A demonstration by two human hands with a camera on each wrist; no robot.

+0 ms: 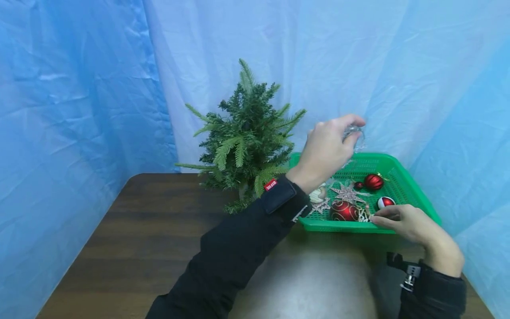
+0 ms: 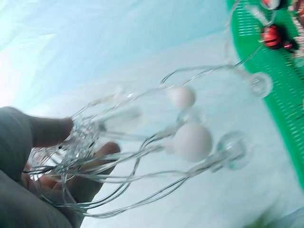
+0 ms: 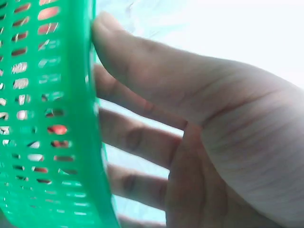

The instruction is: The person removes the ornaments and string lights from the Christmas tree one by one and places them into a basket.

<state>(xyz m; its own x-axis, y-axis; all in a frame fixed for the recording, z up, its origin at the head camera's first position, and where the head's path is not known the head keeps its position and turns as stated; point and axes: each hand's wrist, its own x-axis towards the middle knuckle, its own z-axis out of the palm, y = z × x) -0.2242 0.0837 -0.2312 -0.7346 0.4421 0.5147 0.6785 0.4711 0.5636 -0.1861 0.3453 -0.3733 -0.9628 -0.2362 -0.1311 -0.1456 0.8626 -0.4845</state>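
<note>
My left hand [image 1: 328,144] is raised above the back of the green basket and grips a bundle of string lights [image 2: 85,137]. Looped clear wires with white ball bulbs and clear round bulbs trail from its fingers in the left wrist view. My right hand [image 1: 410,226] rests at the near rim of the green basket [image 1: 338,227]. In the right wrist view its thumb [image 3: 111,35] touches the rim, and the other fingers reach over the edge, their tips hidden. In the basket lie red baubles [image 1: 344,210] and glittery stars [image 1: 348,192].
A small artificial Christmas tree [image 1: 249,141] stands left of the basket on the dark wooden table [image 1: 139,239]. A red and white ball [image 1: 385,202] lies near the basket's right side. Blue curtains [image 1: 338,53] hang behind and at both sides.
</note>
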